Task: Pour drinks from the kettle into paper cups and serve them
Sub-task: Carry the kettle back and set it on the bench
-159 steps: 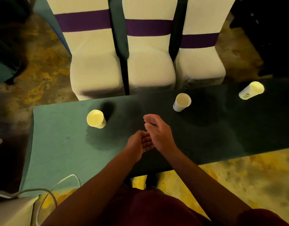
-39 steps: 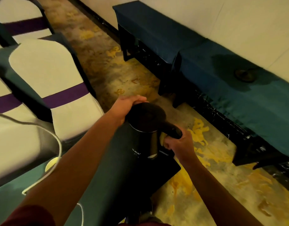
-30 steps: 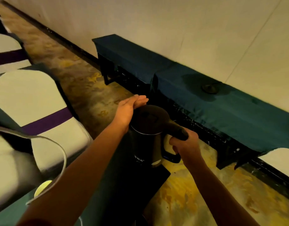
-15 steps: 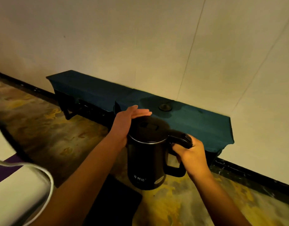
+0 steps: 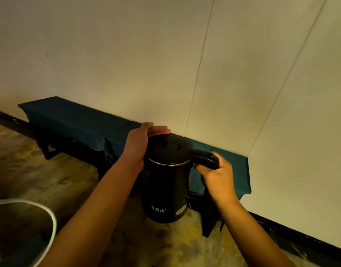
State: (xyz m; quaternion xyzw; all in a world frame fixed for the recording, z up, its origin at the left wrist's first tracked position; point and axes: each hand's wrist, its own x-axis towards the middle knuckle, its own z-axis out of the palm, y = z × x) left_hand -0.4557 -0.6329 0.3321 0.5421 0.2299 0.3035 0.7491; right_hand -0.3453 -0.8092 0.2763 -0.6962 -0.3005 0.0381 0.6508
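Right hand (image 5: 218, 178) grips kettle (image 5: 165, 182); left hand (image 5: 139, 145) steadies it.

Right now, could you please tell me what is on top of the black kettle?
The left hand rests against the closed lid's far rim. The lid hides the kettle's contents.

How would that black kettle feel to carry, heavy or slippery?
Probably weighty: the right hand grips the handle while the left hand steadies the kettle. Its smooth body looks slippery. Whether it holds liquid is hidden by the shut lid.
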